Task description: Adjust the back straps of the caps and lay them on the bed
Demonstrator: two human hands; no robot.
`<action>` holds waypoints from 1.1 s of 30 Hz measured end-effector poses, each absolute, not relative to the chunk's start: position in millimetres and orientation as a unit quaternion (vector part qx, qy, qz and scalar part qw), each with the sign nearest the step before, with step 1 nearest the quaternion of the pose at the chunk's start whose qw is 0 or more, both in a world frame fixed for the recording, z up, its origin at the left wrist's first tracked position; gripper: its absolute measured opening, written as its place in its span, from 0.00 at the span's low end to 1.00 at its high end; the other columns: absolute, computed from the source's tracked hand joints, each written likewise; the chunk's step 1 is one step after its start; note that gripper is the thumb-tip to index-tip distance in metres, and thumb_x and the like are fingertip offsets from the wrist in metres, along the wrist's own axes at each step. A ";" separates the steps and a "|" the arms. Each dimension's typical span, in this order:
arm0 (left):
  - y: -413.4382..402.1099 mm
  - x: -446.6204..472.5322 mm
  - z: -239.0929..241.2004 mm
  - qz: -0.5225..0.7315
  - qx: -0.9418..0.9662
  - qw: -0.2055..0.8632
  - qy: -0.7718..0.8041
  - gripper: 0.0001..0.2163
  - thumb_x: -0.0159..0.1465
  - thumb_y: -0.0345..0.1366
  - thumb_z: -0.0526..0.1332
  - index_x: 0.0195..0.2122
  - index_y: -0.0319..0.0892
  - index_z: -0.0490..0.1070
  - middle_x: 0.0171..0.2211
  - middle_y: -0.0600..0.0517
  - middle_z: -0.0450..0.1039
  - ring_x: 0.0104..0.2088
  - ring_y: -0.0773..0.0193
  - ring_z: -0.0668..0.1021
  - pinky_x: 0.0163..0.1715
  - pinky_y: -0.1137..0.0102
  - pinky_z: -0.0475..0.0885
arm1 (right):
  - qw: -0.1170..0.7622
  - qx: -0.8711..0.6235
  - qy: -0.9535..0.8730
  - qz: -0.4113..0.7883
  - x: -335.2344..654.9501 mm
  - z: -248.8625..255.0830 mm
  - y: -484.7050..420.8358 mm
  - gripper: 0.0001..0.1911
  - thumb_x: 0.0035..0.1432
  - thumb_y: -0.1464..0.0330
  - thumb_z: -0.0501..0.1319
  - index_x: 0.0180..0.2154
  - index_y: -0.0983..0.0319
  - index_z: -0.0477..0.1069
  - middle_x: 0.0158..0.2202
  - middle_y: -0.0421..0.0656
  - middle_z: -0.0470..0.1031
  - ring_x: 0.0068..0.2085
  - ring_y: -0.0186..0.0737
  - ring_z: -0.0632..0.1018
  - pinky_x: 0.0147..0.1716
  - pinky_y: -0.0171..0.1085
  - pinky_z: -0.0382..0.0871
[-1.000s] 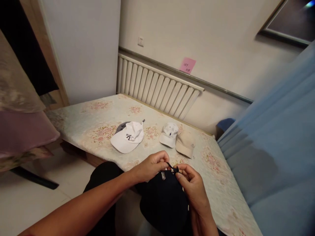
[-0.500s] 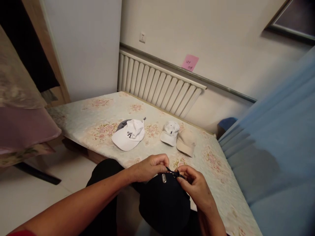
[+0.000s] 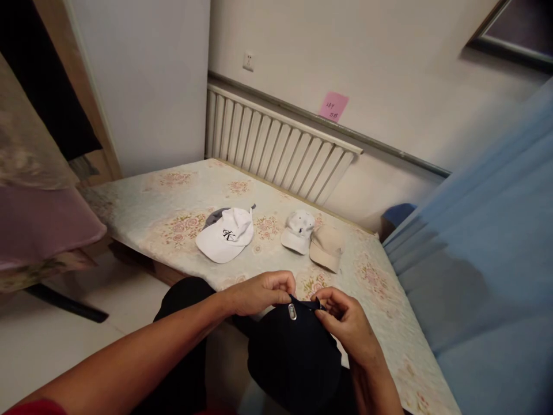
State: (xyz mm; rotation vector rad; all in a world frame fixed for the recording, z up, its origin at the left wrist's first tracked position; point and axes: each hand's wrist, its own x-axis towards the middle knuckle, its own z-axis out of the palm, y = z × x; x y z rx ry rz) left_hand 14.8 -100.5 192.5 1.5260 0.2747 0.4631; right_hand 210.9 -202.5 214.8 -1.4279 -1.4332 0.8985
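Observation:
A black cap (image 3: 294, 357) hangs low in the middle of the view, with a small silver metal piece near its upper edge. My left hand (image 3: 270, 293) pinches the cap's edge by one end of its back strap (image 3: 305, 304). On the other side, my right hand (image 3: 343, 320) grips the strap between thumb and forefinger. Beyond my hands, a white cap with a black logo (image 3: 227, 233) lies partly over a grey cap (image 3: 216, 216). To the right, a smaller white cap (image 3: 298, 230) rests against a beige cap (image 3: 326, 246).
The caps lie on a bed with a floral cover (image 3: 173, 199). A white radiator (image 3: 276, 147) runs along the wall behind it. Blue curtain cloth (image 3: 488, 259) hangs at right. Draped fabric (image 3: 38, 219) and a black bar (image 3: 67, 302) are at left.
The strap now looks straighter, and my right hand has shifted slightly to the right with its end. The black cap has moved a little right. My left hand keeps its pinch.

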 end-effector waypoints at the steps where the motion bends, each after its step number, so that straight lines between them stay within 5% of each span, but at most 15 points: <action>1: -100.6 14.6 192.2 0.208 0.687 0.685 0.128 0.08 0.58 0.39 0.59 0.32 0.41 0.63 0.28 0.56 0.68 0.28 0.70 0.69 0.30 0.75 0.61 | 0.448 -0.577 -0.575 0.367 210.7 214.6 -202.8 0.08 0.46 0.67 0.65 0.31 0.61 0.72 0.23 0.38 0.67 0.25 0.34 0.67 0.25 0.33 0.60; 9: -103.3 13.5 185.8 0.200 0.623 0.743 0.144 0.09 0.57 0.39 0.62 0.34 0.40 0.64 0.24 0.59 0.64 0.22 0.74 0.61 0.22 0.77 0.53 | 0.420 -0.597 -0.587 0.351 209.1 218.8 -205.0 0.06 0.48 0.70 0.63 0.32 0.60 0.70 0.22 0.36 0.64 0.24 0.32 0.65 0.23 0.32 0.57; 18: -105.3 23.0 193.0 0.160 0.546 0.804 0.173 0.24 0.59 0.58 0.52 0.29 0.38 0.66 0.22 0.54 0.65 0.21 0.72 0.64 0.21 0.75 0.53 | 0.385 -0.612 -0.615 0.316 213.9 220.1 -206.0 0.05 0.49 0.70 0.61 0.33 0.61 0.70 0.23 0.36 0.64 0.24 0.32 0.65 0.24 0.32 0.57; 24: -106.1 24.3 205.0 0.118 0.592 0.774 0.188 0.14 0.53 0.45 0.63 0.24 0.39 0.64 0.18 0.60 0.59 0.18 0.75 0.57 0.20 0.75 0.49 | 0.375 -0.618 -0.616 0.314 215.3 221.7 -206.1 0.05 0.50 0.70 0.60 0.33 0.61 0.70 0.23 0.36 0.64 0.25 0.32 0.65 0.24 0.32 0.57; 33: -105.9 27.3 210.0 0.109 0.599 0.762 0.221 0.07 0.50 0.36 0.61 0.22 0.39 0.63 0.17 0.61 0.57 0.18 0.75 0.57 0.20 0.76 0.50 | 0.367 -0.617 -0.620 0.316 221.8 218.7 -203.3 0.06 0.49 0.71 0.60 0.34 0.61 0.69 0.24 0.37 0.66 0.26 0.32 0.67 0.25 0.31 0.58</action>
